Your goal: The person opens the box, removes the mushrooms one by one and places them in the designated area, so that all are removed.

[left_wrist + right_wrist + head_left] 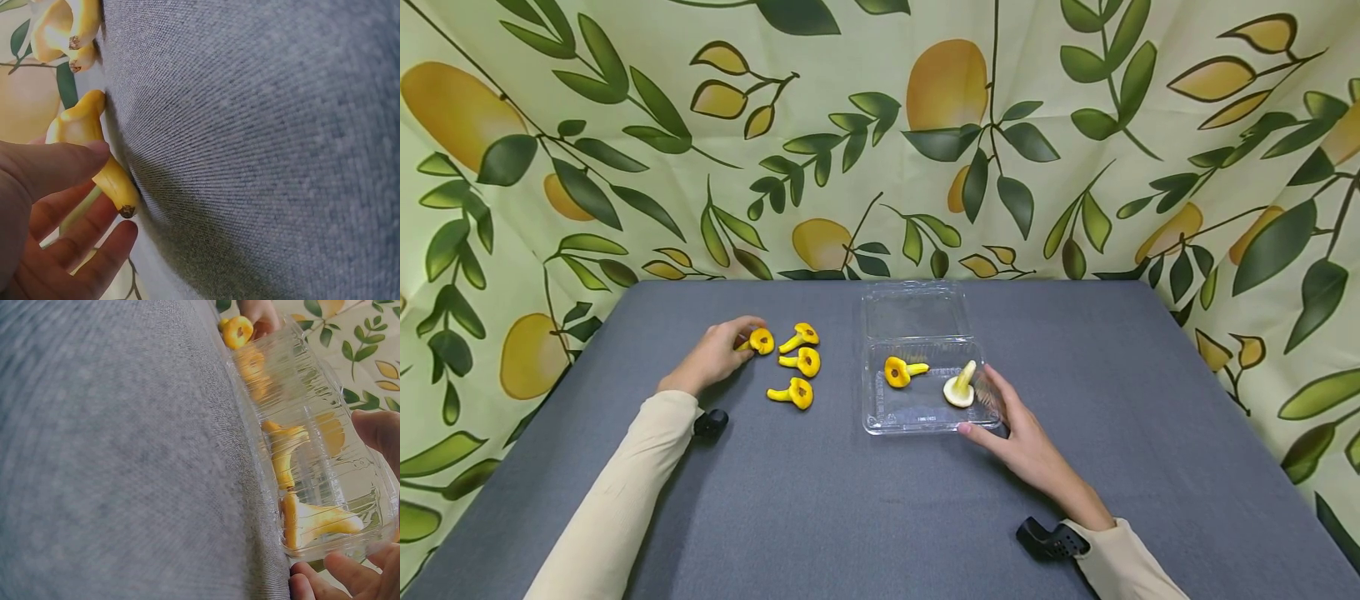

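My left hand [715,354] pinches a yellow chanterelle mushroom [762,341] at the left of the table; in the left wrist view its thumb lies across the mushroom [114,181], whose dark-tipped stem shows. Just right of that hand lie three more chanterelles, one of them nearest the front [801,393]. A clear plastic clamshell box [887,427] stands with its lid [916,312] folded back. Inside are a yellow chanterelle [897,372] and an upturned one with a pale cap underside [958,392]. My right hand [1030,442] holds the box by its right front corner, thumb in front, fingers along the side.
A grey cloth covers the table [850,517]. Behind and at both sides hangs a curtain [865,67] printed with leaves and fruit. Black devices sit on the left wrist [711,424] and the right wrist [1051,540].
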Action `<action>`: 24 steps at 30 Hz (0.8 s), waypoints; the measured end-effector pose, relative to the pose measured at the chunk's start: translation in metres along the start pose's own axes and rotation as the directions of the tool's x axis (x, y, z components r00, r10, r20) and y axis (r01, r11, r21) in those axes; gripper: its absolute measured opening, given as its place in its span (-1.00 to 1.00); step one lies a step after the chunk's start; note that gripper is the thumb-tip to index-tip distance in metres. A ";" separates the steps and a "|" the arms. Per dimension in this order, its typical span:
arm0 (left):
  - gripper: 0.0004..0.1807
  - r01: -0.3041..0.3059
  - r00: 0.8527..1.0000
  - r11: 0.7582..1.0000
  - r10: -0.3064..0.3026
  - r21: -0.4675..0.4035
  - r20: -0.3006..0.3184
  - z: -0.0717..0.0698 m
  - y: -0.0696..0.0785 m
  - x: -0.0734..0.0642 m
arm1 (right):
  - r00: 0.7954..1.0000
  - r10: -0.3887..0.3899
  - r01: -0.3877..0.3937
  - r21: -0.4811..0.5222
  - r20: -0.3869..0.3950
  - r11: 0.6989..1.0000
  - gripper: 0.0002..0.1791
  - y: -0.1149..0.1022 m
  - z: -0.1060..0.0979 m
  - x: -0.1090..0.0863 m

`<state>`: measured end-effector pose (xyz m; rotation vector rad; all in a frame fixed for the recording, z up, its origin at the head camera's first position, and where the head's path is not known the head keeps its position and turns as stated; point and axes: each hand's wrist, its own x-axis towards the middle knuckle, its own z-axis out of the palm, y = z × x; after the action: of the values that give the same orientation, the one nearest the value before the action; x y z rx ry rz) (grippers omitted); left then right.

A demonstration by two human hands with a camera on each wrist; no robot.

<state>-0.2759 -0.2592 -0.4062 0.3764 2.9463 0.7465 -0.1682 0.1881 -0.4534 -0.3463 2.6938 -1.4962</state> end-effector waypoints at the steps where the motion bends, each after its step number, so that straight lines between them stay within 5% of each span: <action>1: -0.48 0.003 1.000 1.000 -0.003 0.000 -0.001 0.000 0.000 0.000 | 1.000 0.001 -0.001 -0.001 -0.001 1.000 0.06 0.000 0.000 0.000; 24: -0.41 -0.005 0.999 1.000 0.005 0.009 -0.033 0.001 -0.004 -0.001 | 1.000 -0.023 0.023 0.009 -0.009 1.000 0.00 -0.001 0.000 -0.002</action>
<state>-0.2760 -0.2626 -0.4086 0.3759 2.9818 0.7483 -0.1657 0.1882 -0.4524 -0.3724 2.6984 -1.5193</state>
